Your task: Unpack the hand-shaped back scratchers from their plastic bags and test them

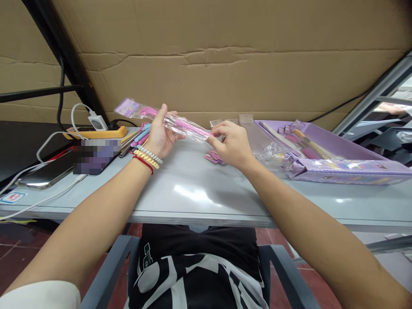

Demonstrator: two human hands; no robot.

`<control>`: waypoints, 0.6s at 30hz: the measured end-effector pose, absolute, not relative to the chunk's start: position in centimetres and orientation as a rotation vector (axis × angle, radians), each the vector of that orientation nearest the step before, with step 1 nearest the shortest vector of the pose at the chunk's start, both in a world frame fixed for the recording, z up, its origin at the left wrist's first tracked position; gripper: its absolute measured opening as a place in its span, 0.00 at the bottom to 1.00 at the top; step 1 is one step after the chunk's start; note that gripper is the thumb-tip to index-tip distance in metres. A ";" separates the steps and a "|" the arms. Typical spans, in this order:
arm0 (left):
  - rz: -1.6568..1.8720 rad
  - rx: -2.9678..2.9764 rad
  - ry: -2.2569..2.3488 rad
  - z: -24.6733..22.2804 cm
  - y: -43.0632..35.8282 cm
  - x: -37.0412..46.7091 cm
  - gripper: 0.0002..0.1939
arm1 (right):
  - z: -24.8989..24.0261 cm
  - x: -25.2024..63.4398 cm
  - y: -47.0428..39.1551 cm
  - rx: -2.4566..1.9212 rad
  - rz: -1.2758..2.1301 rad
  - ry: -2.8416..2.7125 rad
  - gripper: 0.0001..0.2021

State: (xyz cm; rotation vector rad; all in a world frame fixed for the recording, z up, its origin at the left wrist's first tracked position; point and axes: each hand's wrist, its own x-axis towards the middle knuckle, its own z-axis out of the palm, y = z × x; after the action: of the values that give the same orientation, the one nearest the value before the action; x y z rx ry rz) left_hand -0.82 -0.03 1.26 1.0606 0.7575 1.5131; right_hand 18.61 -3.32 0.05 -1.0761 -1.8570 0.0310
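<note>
Head camera is showing both hands supporting a clear plastic sleeve [189, 130] above the grey desk [193, 184]. The sleeve is enclosing a pink stick [188, 126] with a fingered end [149, 111]; its printed header [128, 107] is projecting beyond the left hand [162, 138]. The left hand is cradling the middle section, palm upward, thumb crossing the film and fingers partly curled. The right hand [234, 143] is pinching the opposite end between thumb and forefinger; whether the pinch is including the stick or only film, the view is not revealing.

Caution: the left hold is appearing light, so a pull from the right could drag the film through the palm. Excess force could tear the sleeve. If the pinched end is open, which cannot be told, tilting it down could let the stick slide out.

Small pink cards [215, 157] are lying below the right hand, where a low wrist could scatter them. Crumpled clear wrappers [273, 153] are sitting against the purple box [350, 172], near the right forearm, and could catch on it. Coloured sticks [141, 136] are lying beside the left wrist; its bracelets [146, 158] could snag them.
</note>
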 end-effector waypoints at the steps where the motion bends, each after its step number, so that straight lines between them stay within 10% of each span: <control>1: 1.545 1.027 0.773 1.2 0.3 -1.1 0.25 | 0.2 18.7 -3.4 -1.071 0.023 -1.842 0.08; 18: 1.830 0.675 1.031 1.2 2.5 -3.6 0.09 | 2.4 23.0 -1.2 -1.022 -0.009 -1.358 0.15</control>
State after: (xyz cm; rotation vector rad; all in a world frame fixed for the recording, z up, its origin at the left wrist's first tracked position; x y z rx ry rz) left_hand -3.56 2.47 1.19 0.6753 1.0307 1.8295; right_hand 23.03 -1.23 2.45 -1.0218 -1.3577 -0.0088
